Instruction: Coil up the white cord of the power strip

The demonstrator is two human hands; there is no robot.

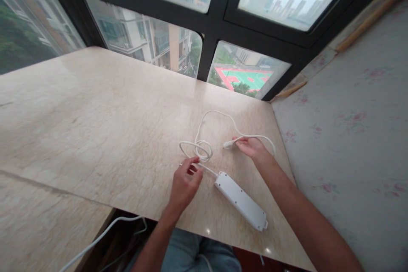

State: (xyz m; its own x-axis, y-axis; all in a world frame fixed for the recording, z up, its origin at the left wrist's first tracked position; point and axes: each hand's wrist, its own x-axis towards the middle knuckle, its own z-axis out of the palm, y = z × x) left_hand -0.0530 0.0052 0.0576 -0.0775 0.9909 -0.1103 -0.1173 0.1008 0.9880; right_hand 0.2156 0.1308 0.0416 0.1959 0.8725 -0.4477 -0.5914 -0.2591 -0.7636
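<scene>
A white power strip [240, 202] lies face down at a slant on the stone surface, with screws along its back. Its white cord [219, 112] makes small loops, then arcs round to the right. My left hand [187, 180] is beside the coil, fingers loosely bent and thumb apart; the cord passes at its fingertips, and whether they touch it is hard to tell. Palm turned up, my right hand [250, 146] pinches the cord just behind the white plug [228, 144], which points left, low over the surface.
Dark-framed windows [216, 17] border the far edge of the stone sill [95, 127]. Flowered wallpaper [347, 144] covers the wall on the right. Another white cable [102, 236] hangs at an opening below the near edge, left of my legs [197, 253].
</scene>
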